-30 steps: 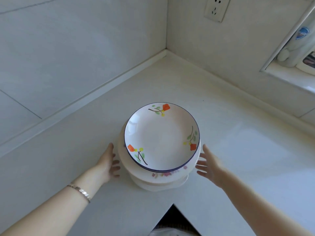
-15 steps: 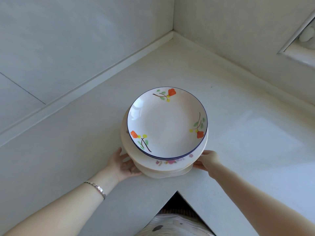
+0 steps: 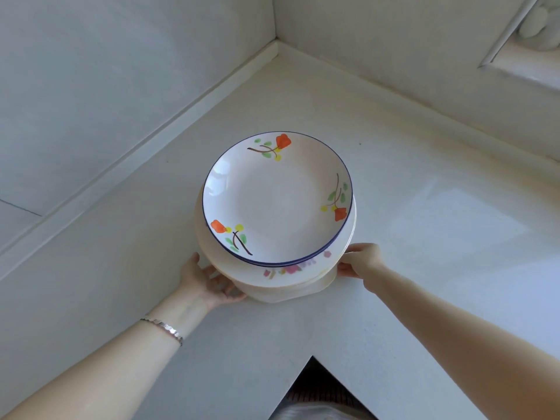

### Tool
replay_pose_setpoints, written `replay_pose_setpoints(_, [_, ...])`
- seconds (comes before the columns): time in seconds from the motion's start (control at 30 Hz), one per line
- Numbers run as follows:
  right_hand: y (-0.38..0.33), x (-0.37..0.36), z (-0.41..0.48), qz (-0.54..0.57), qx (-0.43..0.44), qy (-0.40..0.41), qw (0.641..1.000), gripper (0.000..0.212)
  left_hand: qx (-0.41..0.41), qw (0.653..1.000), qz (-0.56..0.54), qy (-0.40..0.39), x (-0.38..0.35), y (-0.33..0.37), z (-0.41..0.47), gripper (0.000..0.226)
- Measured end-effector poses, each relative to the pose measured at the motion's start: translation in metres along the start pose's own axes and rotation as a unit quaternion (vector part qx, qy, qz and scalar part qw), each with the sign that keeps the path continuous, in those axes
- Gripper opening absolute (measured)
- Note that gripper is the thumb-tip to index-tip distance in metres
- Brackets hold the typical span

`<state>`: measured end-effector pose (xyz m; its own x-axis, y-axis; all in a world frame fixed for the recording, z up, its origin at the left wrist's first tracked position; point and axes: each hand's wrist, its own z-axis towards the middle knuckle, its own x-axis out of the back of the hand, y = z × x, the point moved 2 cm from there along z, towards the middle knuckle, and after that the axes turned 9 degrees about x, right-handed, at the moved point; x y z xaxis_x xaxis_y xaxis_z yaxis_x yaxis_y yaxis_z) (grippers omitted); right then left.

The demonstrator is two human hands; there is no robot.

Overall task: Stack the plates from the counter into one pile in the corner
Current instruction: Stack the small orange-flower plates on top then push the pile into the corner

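Change: a sec ago both hands are open and apart from the pile [image 3: 288,278], one each side, touching nothing. Now the left hand [image 3: 209,280] is tucked in at the pile's lower left edge, palm up, fingers curled beneath. The right hand [image 3: 360,260] grips the lower right edge w/ thumb on top. So both hold the pile.

That's a grip for moving the whole lot at once, prob. a lift or slide toward the corner [image 3: 275,47] (my read, not seen). Stacking itself looks done. The pile is over the counter [image 3: 424,237], well apart from the corner, so the shift is what's left.

Hard to make out:
- Whether the pile's base is off the counter yet: can't tell.
- No. of plates under the top plate [image 3: 277,201]: rims overlap. There's a pink-flowered one and sth thicker at the bottom.
- Fingertips of both hands are hidden under the plates.
- The ledge [image 3: 521,71] top right is cut off by the frame edge, and the pale object on it is too blurred to name.
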<state>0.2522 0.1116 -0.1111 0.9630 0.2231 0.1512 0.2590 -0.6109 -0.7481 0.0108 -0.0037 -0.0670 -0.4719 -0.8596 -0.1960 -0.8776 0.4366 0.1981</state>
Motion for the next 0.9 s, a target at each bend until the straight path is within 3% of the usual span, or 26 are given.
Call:
replay_pose_setpoints(0.13, [-0.023,-0.005,0.021,0.027,-0.004,0.005,1.000,0.006,-0.003,0.999,0.029,0.043,-0.026,0.035,0.019,0.042])
replay_pose_setpoints(0.27, [-0.049,-0.013,0.049,0.043,0.001,0.009,0.999,0.014,-0.015,0.997,0.069,0.034,-0.059,0.075,0.036,0.042])
replay_pose_setpoints(0.37, [-0.071,-0.020,0.073,0.043,0.003,0.016,0.999,0.003,-0.023,0.992,0.117,0.033,-0.085,0.108,0.049,0.043])
replay_pose_setpoints(0.73, [-0.141,-0.056,0.159,0.166,-0.010,0.046,0.985,0.017,-0.115,0.976,0.185,0.015,-0.190,0.220,0.091,0.054])
replay_pose_setpoints(0.9, [-0.157,-0.078,0.183,0.206,-0.018,0.066,0.976,0.019,-0.199,0.976,0.085,-0.033,-0.219,0.245,0.103,0.041])
